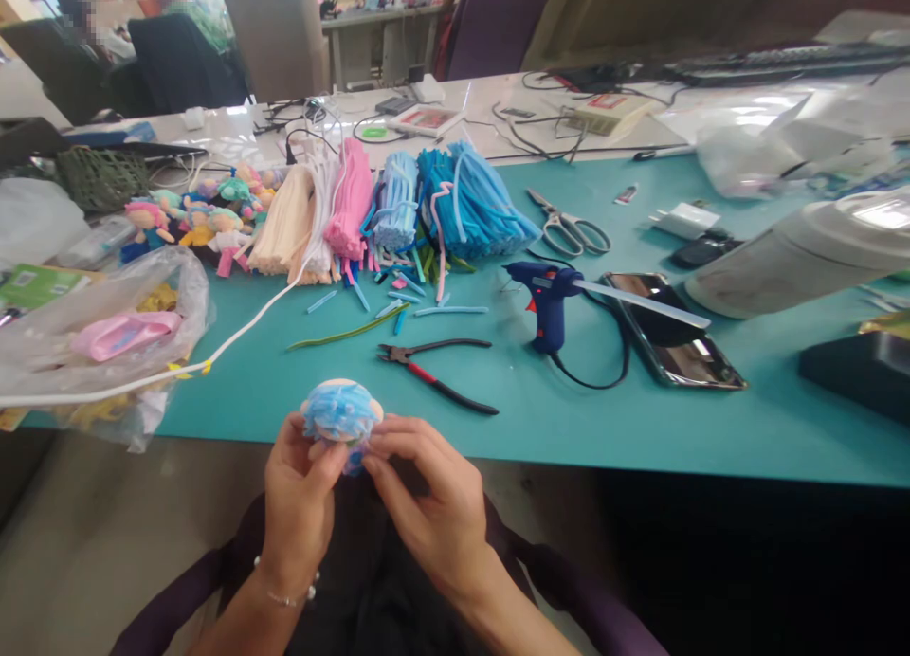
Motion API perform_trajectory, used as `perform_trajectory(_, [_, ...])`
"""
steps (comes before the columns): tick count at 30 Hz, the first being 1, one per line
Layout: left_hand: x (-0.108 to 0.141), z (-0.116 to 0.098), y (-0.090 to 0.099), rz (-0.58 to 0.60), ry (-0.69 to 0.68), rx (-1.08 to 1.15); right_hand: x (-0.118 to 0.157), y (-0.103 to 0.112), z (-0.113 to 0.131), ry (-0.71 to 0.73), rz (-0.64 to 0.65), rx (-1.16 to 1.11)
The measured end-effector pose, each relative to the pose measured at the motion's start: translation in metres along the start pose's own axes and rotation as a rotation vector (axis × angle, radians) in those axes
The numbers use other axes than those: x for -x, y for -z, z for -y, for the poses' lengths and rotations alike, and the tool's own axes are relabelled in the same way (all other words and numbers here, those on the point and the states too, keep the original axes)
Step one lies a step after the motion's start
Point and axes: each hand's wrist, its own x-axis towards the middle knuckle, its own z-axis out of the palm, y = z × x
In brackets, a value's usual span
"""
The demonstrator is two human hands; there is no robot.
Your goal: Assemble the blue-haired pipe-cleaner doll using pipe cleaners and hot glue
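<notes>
A small doll with fuzzy blue hair (341,410) is held up just off the table's front edge. My left hand (302,495) is closed round its left side, thumb at the front below the head. From the right, my right hand (433,490) pinches the doll's lower part with thumb and fingertips. Part of the doll's body is hidden behind the fingers. Beyond the hands lie red-and-black cutting pliers (433,376) with their handles spread. To their right, a dark blue glue gun (547,300) rests with a white glue stick in its back.
Bundles of pipe cleaners (469,201) stand across the table's middle, with cut blue pieces before them. Finished dolls (213,206) and a plastic bag (191,296) are at left. Scissors (565,225), a phone (675,334) and a white tumbler (803,248) lie at right.
</notes>
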Motion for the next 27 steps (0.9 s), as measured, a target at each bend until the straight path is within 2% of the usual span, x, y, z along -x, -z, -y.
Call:
perform_trajectory(3, [0.000, -0.003, -0.002, 0.013, 0.020, 0.002, -0.002, 0.000, 0.002, -0.209, 0.006, -0.180])
perform_trajectory(11, [-0.001, -0.007, 0.000, 0.063, 0.039, -0.026, -0.017, 0.002, 0.000, -0.738, 0.139, -0.706])
perform_trajectory(13, [-0.001, -0.008, 0.000, 0.078, 0.043, -0.030, -0.020, 0.002, 0.001, -0.831, 0.157, -0.803])
perform_trajectory(20, [-0.001, -0.009, -0.002, 0.105, 0.064, -0.067, -0.022, -0.004, -0.005, -0.897, 0.155, -0.863])
perform_trajectory(27, [-0.002, -0.008, 0.002, 0.128, 0.141, 0.009, -0.022, -0.001, -0.007, -0.877, 0.175, -0.818])
